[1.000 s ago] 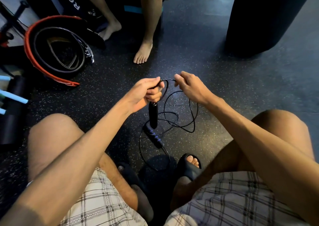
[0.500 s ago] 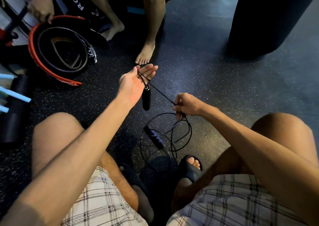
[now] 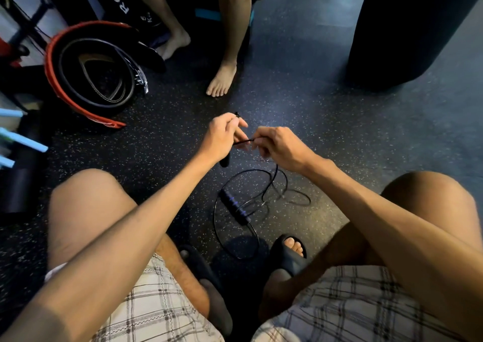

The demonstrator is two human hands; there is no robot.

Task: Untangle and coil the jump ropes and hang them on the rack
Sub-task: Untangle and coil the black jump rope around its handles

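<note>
Jump rope (image 3: 261, 192), black and thin.
- Bulk: loose loops on the speckled floor (image 3: 352, 138), at 6 o'clock from both hands. Second handle (image 3: 235, 208) lying among them on their 9 o'clock side.
- Left hand (image 3: 222, 138): fingers curled round the first handle (image 3: 224, 162), its lower end poking out beneath at 6 o'clock.
- Right hand (image 3: 279, 145): thumb and fingers pinched on the cord (image 3: 243, 141), close at 3 o'clock of the left, with a short stretch bridging the two.
- Change over the last half-second: left palm, then open and raised toward 12 o'clock, now closed. Right hand, then low and apart with the cord taut, now brought up alongside.
- Reading: probably one more turn being handed across to the coil. Most of the length uncoiled; rack not in view.
</note>
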